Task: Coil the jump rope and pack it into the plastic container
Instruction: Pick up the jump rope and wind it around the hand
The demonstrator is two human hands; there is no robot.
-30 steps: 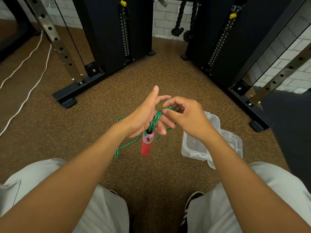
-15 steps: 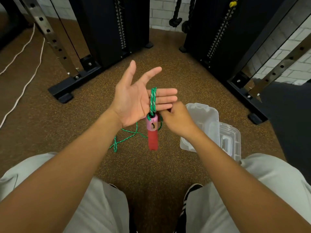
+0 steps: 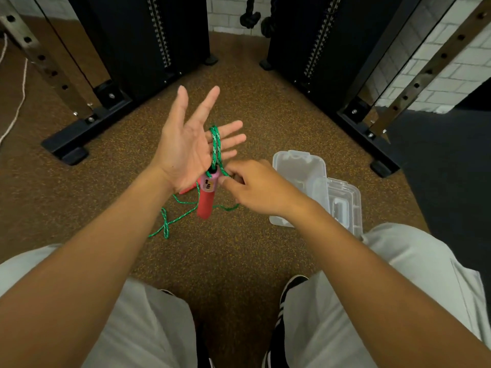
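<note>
My left hand point(image 3: 190, 144) is held palm up with fingers spread, and the green jump rope point(image 3: 215, 144) is looped over its fingers. A pink and red handle point(image 3: 207, 197) hangs from that loop below the hand. My right hand point(image 3: 255, 187) pinches the rope right beside the top of the handle. The rest of the rope point(image 3: 170, 221) trails down onto the floor, with part of a second red handle point(image 3: 186, 191) showing behind my left wrist. The clear plastic container point(image 3: 300, 166) lies open on the floor to the right, partly hidden by my right arm.
The container's lid point(image 3: 345, 205) lies open beside my right knee. Black gym machine frames point(image 3: 87, 120) stand left and right on the brown rubber floor, with a white cord point(image 3: 16, 112) at far left. My knees and a striped shoe point(image 3: 287, 301) fill the bottom.
My left hand has opened from a loose grip to a flat, spread palm with the rope looped over its fingers. My right hand has dropped from the loop's top to beside the handle.
</note>
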